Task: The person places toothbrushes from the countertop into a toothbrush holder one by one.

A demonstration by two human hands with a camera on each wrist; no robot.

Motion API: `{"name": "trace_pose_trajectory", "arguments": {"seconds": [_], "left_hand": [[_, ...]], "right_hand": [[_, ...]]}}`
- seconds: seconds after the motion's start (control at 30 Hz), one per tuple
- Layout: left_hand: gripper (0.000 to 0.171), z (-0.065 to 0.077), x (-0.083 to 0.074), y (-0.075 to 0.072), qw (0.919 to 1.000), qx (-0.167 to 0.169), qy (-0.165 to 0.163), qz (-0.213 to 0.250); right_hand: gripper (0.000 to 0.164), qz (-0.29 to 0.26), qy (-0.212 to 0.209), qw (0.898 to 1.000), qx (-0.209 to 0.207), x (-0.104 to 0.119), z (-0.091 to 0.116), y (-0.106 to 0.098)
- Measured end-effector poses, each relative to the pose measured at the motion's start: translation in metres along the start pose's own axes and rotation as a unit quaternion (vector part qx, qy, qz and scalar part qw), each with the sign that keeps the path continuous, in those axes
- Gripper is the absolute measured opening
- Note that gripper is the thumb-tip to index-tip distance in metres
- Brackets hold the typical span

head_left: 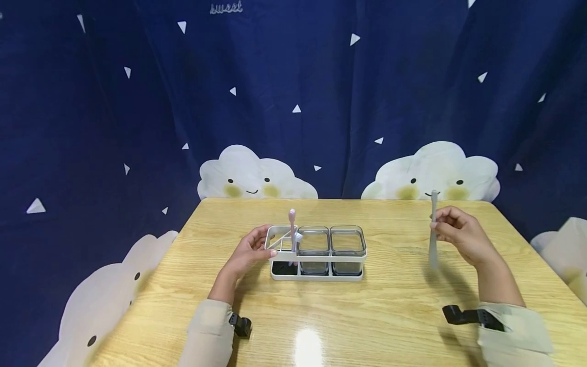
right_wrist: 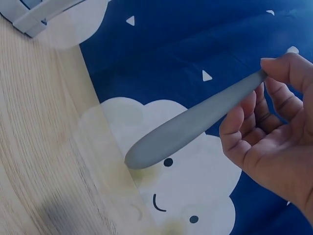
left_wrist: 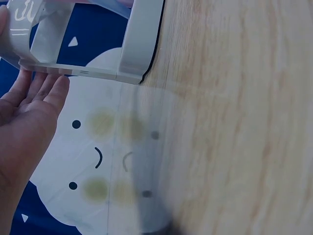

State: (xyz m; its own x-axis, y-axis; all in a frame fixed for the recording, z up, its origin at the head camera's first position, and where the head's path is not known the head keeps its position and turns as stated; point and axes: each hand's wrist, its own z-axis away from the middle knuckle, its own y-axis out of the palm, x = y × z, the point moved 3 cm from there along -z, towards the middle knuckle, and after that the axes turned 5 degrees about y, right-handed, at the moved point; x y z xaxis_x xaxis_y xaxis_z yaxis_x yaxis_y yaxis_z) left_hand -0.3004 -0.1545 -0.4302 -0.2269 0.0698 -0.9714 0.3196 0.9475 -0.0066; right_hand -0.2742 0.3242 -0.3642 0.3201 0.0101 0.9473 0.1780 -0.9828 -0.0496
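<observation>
In the head view a white toothbrush holder (head_left: 316, 278) stands on the table, with two clear cups (head_left: 314, 240) in its middle and right places. A pink toothbrush (head_left: 292, 218) stands upright in the left section, and another toothbrush (head_left: 298, 237) leans there with its pale head to the right. My left hand (head_left: 247, 252) grips the holder's left end, thumb over the front rim and fingers at the side. Out to the right, my right hand (head_left: 460, 232) pinches a grey toothbrush (head_left: 433, 239) between thumb and fingers. Its thick handle end points down, above the table.
The wooden table (head_left: 220, 214) reaches back to a dark blue curtain (head_left: 275, 61) printed with white clouds and triangles. A camera is strapped to each wrist, the right one (head_left: 454, 314) jutting inward over the table.
</observation>
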Motion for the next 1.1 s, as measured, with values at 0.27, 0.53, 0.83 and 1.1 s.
{"name": "trace_pose_trajectory", "arguments": {"seconds": [0.27, 0.53, 0.83, 1.1], "left_hand": [[0.069, 0.000, 0.001, -0.002, 1.0000, 0.003, 0.001, 0.004], [0.069, 0.000, 0.001, -0.001, 1.0000, 0.003, 0.002, 0.008], [0.069, -0.001, 0.000, 0.000, 0.9999, 0.005, -0.007, 0.015], [0.071, 0.004, -0.020, 0.008, 0.9998, 0.012, -0.014, 0.004]], "right_hand": [[0.012, -0.024, -0.035, 0.999, 0.013, 0.006, -0.005, 0.020], [0.013, -0.026, -0.050, 0.998, 0.013, 0.012, -0.012, 0.038], [0.012, -0.026, -0.074, 0.997, 0.025, 0.024, -0.020, 0.057], [0.013, -0.050, -0.084, 0.995, 0.020, 0.036, -0.028, 0.071]]}}
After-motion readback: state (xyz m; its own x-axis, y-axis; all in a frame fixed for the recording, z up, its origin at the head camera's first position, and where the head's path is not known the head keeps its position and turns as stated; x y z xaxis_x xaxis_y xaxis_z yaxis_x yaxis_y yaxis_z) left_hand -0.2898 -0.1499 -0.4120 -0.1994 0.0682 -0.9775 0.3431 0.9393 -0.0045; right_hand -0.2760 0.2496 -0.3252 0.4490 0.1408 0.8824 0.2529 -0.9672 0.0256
